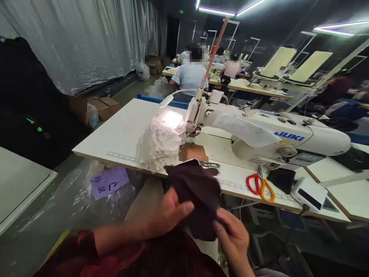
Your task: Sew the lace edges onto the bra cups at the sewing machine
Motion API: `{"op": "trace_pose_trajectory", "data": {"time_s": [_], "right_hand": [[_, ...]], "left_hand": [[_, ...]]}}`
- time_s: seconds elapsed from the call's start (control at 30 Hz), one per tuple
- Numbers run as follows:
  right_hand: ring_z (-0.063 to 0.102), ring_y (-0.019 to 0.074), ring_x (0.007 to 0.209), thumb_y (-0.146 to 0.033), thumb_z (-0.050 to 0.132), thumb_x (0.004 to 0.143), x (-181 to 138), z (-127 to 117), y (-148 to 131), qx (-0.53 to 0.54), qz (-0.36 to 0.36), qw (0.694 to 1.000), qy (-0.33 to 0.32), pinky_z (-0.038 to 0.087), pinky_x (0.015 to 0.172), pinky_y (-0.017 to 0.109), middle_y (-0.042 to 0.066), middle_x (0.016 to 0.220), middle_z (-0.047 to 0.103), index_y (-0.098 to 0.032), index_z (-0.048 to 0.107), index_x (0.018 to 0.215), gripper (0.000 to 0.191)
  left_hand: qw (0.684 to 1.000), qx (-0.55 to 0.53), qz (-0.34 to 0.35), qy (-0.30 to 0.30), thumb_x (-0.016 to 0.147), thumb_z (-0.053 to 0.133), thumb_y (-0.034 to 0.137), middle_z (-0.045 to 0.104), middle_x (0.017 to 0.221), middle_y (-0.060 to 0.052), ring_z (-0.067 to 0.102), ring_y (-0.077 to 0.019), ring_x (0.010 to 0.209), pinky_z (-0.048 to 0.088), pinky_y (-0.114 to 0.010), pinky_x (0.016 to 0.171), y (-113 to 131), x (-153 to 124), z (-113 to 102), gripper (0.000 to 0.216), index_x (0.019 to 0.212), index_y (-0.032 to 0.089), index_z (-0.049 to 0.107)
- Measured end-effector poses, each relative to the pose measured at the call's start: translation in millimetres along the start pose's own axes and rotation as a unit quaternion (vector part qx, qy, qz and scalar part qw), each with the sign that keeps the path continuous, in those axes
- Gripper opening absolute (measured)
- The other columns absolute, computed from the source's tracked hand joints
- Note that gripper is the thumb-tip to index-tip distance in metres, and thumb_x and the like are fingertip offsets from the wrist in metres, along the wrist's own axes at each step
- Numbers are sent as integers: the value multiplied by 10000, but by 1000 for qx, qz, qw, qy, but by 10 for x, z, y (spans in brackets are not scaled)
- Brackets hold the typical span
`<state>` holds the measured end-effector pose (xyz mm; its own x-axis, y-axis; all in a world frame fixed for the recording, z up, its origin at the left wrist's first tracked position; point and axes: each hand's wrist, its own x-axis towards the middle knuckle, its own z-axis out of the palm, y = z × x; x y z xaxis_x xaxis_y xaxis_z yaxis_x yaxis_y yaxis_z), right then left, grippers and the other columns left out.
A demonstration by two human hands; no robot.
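Observation:
Both my hands hold a piece of dark maroon cloth [197,194] just in front of the sewing table's near edge. My left hand [164,213] grips its left side with the thumb on top. My right hand [232,236] pinches its lower right edge. White lace fabric [160,144] lies heaped on the white table [121,132] under the lamp, beside the needle end of the white sewing machine [259,132]. A brown card piece [191,152] lies next to the lace.
Red and orange handled scissors [261,186], a black object [281,179] and a white control box [309,192] sit at the table's right. A clear plastic bag with a purple label [109,182] hangs at the left. Other people sit at sewing tables farther back.

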<state>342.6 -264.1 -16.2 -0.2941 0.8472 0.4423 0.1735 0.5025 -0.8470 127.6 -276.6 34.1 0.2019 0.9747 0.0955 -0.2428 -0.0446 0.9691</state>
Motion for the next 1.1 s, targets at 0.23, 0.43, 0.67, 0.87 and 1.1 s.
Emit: {"op": "trace_pose_trajectory", "data": {"time_s": [0.23, 0.43, 0.67, 0.87, 1.1], "right_hand": [[652, 217, 925, -447, 460, 937, 206, 699, -31, 208, 32, 970, -124, 541, 780, 333, 78, 1100, 676, -288, 647, 1155, 328], [609, 208, 962, -439, 683, 806, 298, 1197, 11, 370, 239, 863, -249, 487, 878, 347, 43, 1083, 654, -271, 604, 1180, 417], [610, 207, 833, -513, 688, 762, 211, 1432, 134, 412, 313, 819, -249, 484, 826, 371, 37, 873, 670, -204, 655, 855, 325], [615, 210, 863, -495, 662, 798, 180, 1378, 196, 375, 307, 842, -236, 491, 823, 363, 40, 895, 681, -209, 679, 965, 331], [503, 250, 1251, -381, 587, 892, 187, 1358, 244, 284, 232, 899, -237, 360, 1085, 432, 52, 1333, 569, -288, 526, 1333, 455]], "left_hand": [[963, 69, 3, 259, 922, 504, 460, 663, 997, -50, 605, -214, 979, 472, -323, 914, -266, -292, -404, 285, 995, 202, 601], [919, 201, -7, 339, 913, 464, 535, 560, 651, -20, 531, -175, 644, 478, -291, 646, -377, -524, -656, 419, 672, 201, 535], [889, 105, 79, 440, 892, 555, 477, 681, 814, -49, 656, -224, 844, 546, -334, 785, -175, -579, -1094, 341, 924, 155, 662], [759, 227, 357, 496, 826, 681, 444, 624, 775, 20, 633, -151, 865, 492, -316, 865, 703, -176, -1822, 336, 888, 116, 642], [761, 468, 162, 419, 889, 585, 329, 635, 1007, 5, 570, -178, 1151, 402, -313, 938, 1157, 940, -2713, 271, 918, 60, 589]]}}
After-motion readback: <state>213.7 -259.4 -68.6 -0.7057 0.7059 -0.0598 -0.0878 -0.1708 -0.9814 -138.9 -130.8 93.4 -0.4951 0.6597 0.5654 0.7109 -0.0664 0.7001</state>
